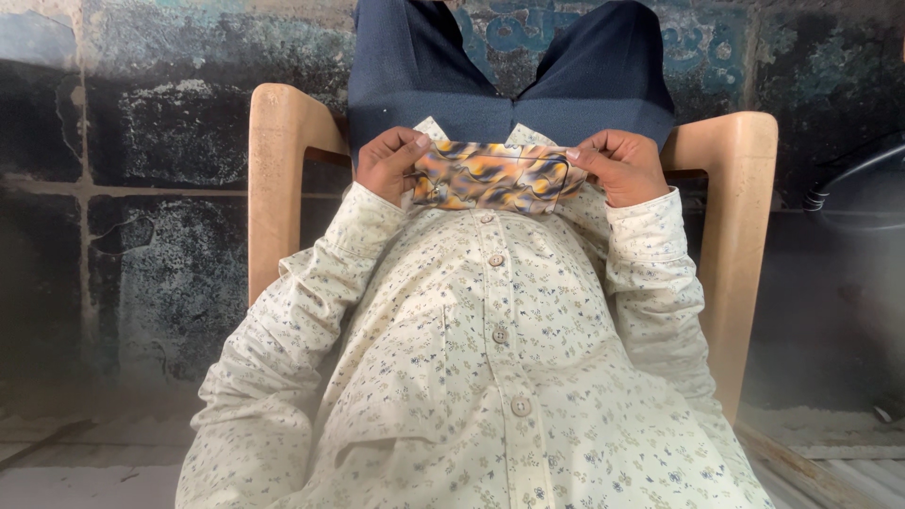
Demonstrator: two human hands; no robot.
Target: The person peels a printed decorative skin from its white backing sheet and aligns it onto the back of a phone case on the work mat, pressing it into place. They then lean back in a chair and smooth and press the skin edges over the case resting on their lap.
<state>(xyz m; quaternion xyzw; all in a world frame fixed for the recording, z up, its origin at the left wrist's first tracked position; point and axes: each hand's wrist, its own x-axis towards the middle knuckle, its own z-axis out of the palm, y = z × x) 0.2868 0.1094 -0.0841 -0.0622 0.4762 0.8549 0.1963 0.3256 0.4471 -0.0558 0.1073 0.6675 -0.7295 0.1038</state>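
Left hand (391,162) and right hand (622,166) pinch a folded orange-and-navy marbled paper strip (495,176) at its ends; uneven pull risks tearing.

Folded cloth (495,177) between my fingers (407,149): orange and amber swirls, dark navy-black streaks, pale grey patches, marbled pattern. My shirt (490,377): cream, sprinkled with tiny blue and olive flowers, cream buttons down front. My trousers (415,75): plain dark navy. Chair (278,179): light tan, plain arms. Floor (141,198): blackened slabs, mottled grey-white speckle, pale seams between; teal-blue stains on the far part. Dark grey curved object (863,184) at right edge.
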